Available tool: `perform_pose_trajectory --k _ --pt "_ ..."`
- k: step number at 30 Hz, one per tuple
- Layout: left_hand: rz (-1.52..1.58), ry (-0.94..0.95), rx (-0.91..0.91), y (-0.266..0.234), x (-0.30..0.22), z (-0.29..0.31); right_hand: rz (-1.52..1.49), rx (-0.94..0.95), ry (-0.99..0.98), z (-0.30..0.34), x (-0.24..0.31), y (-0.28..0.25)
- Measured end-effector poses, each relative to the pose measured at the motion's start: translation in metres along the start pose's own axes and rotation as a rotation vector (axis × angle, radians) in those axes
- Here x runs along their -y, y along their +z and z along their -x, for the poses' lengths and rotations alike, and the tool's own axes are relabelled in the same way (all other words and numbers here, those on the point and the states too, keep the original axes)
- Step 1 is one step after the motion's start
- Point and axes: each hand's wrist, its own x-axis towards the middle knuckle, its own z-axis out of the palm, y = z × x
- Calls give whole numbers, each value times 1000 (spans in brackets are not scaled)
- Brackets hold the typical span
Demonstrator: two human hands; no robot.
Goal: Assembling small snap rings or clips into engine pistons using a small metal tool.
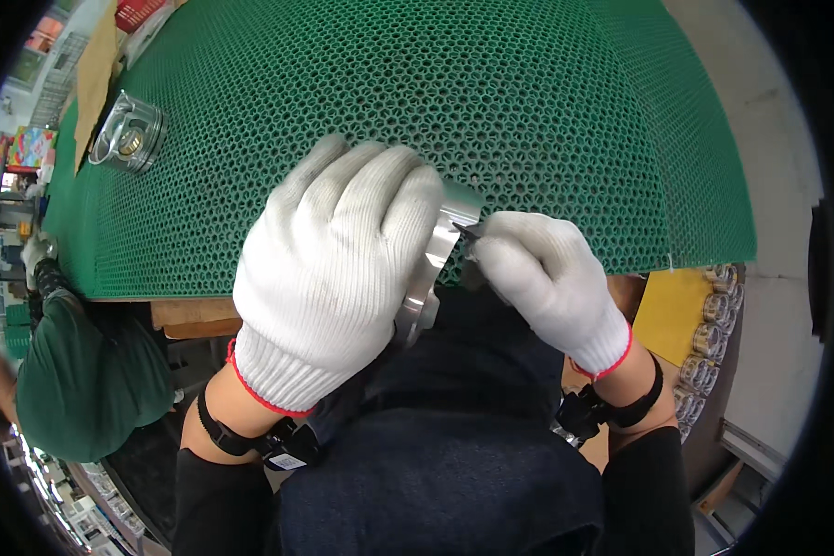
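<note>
A shiny metal part [432, 267] is at the centre of the frame, by the lower edge of the green table [528, 120] — the left hand [338, 255] has its grip wrapped round it, while the right hand [547, 278] pinches a small dark tool [470, 232], tip at the metal. Another metal piece [146, 141] sits upper left — a co-worker [93, 394] in green is at the left.

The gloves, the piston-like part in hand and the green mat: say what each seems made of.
Gloves: matte knit, probably cotton or a blend; fine ribs show. Piston-like part: polished metal, possibly aluminium, judging by bright silvery reflections. Green mat: low-sheen plastic or rubber, apparently moulded into honeycomb cells.
</note>
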Motion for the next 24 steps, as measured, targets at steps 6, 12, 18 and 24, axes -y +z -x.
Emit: perform_pose_trajectory --k 6,12,18,24 --pt "62 -6 145 -3 9 -25 234 -97 -350 -4 -10 3" --pt "-6 61 424 13 39 -76 739 -101 -487 -10 -8 -12" --pt "11 -30 605 9 35 -96 873 157 -385 -8 7 -21" --pt "285 -43 311 6 53 -64 888 420 -199 7 -6 -21"
